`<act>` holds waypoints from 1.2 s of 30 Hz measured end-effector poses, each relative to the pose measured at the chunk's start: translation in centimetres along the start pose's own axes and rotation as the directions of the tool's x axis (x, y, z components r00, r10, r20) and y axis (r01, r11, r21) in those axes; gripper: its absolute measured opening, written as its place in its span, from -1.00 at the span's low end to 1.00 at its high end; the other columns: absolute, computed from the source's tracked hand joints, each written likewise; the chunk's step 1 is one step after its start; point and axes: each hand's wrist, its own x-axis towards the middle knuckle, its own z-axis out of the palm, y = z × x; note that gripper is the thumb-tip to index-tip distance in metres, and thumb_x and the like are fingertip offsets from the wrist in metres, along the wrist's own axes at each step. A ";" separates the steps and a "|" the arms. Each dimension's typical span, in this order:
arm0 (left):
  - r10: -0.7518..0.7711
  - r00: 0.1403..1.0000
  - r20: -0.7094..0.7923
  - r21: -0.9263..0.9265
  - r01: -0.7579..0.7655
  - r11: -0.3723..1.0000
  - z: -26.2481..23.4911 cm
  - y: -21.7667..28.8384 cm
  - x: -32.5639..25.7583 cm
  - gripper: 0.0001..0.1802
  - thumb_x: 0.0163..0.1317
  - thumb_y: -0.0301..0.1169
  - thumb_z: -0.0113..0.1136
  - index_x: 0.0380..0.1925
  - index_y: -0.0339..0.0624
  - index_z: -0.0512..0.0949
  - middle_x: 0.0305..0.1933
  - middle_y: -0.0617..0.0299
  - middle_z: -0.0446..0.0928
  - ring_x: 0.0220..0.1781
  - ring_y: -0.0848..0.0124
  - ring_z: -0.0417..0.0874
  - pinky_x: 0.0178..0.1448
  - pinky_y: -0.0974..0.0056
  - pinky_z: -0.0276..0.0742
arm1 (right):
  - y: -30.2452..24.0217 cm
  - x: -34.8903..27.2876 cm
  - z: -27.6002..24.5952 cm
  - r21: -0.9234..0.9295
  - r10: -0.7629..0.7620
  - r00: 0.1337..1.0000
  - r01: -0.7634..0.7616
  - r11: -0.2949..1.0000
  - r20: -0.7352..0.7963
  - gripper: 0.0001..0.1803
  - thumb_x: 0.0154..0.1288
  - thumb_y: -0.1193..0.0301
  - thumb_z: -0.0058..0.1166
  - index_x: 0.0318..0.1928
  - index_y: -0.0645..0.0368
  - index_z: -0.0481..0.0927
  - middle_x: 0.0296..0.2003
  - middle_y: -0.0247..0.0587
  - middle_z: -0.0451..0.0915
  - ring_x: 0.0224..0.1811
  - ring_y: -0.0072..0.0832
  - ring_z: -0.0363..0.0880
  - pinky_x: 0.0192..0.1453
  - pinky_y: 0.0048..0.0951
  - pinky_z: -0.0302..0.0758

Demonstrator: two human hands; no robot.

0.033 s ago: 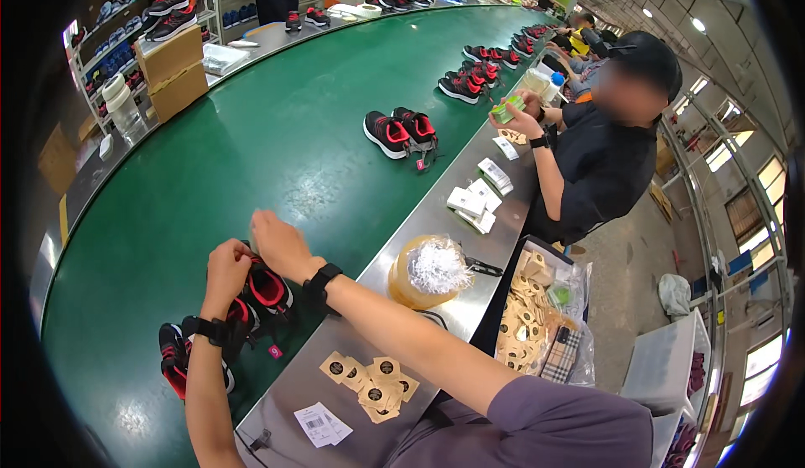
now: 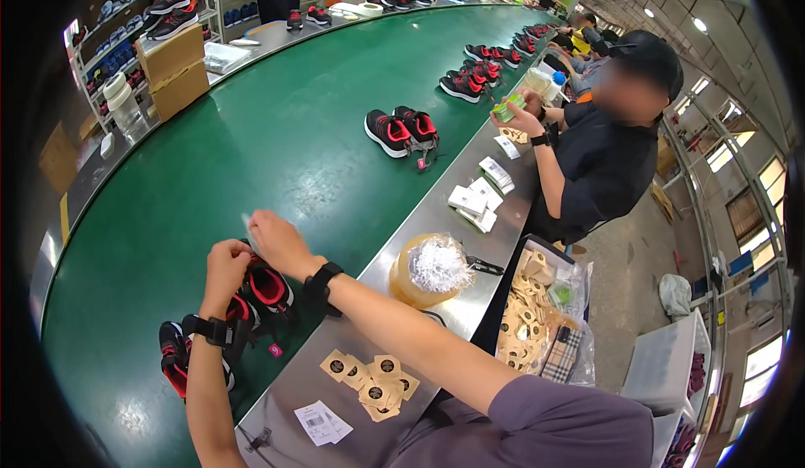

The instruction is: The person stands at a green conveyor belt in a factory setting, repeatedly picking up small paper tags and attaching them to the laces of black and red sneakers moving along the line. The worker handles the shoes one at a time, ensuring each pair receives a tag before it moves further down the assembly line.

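Black and red sneakers (image 2: 268,287) stand on the green conveyor belt in front of me, partly covered by my arms. My left hand (image 2: 228,268) is closed in a pinch at the edge of the nearest shoe; whatever its fingertips grip is hidden. Just beyond that shoe is my right hand (image 2: 283,244), fingers pressed together. A thin, pale, see-through piece (image 2: 247,225) sticks out at its fingertips, too small to name. Another sneaker (image 2: 172,356) shows left of my left forearm. A small pink tag (image 2: 275,350) hangs by the shoes.
Beige cards (image 2: 382,384) and white labels (image 2: 322,423) lie on the metal ledge (image 2: 289,384). Beyond them stands a yellowish tub (image 2: 412,275) topped with white plastic ties. More sneakers (image 2: 401,132) sit farther along the belt. At right, a co-worker (image 2: 604,149) holds green cards.
The pale piece at my right fingertips now shows, where it was not visible before. My hands have hardly shifted, and the shoes stay in place.
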 end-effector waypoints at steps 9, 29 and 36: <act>-0.092 0.995 0.036 -0.769 0.086 0.634 -0.7 -1.2 -2.4 -0.80 0.23 -0.52 0.10 -0.20 -0.46 0.53 -0.36 0.17 0.56 -0.35 0.48 0.59 -0.22 0.41 0.58 | -1.0 0.1 -0.6 0.795 0.274 0.892 -0.446 0.411 0.360 -0.78 0.25 0.48 0.06 -0.14 0.38 0.56 -0.34 -0.20 0.63 -0.29 -0.58 0.61 -0.17 -0.58 0.56; -0.066 0.998 0.009 -0.732 0.051 0.679 -1.7 -1.7 -4.0 -0.37 0.10 -0.64 0.18 0.20 -0.39 0.19 -0.40 0.19 0.51 -0.38 0.39 0.57 -0.20 0.35 0.53 | -1.5 -0.8 0.3 0.642 0.210 0.742 -0.660 0.389 0.636 -0.78 0.19 0.49 0.15 -0.15 0.27 0.54 -0.32 -0.18 0.65 -0.38 -0.60 0.57 -0.42 -0.62 0.45; -0.071 0.994 0.083 -0.584 0.106 0.805 -2.7 -1.9 -3.9 -0.39 0.06 -0.67 0.16 0.16 -0.43 0.21 -0.40 0.15 0.52 -0.39 0.38 0.58 -0.26 0.37 0.54 | -1.4 -0.8 0.7 0.575 0.168 0.785 -0.564 0.593 0.596 -0.71 0.08 0.56 0.15 -0.13 0.32 0.51 -0.35 -0.15 0.65 -0.43 -0.57 0.59 -0.48 -0.60 0.46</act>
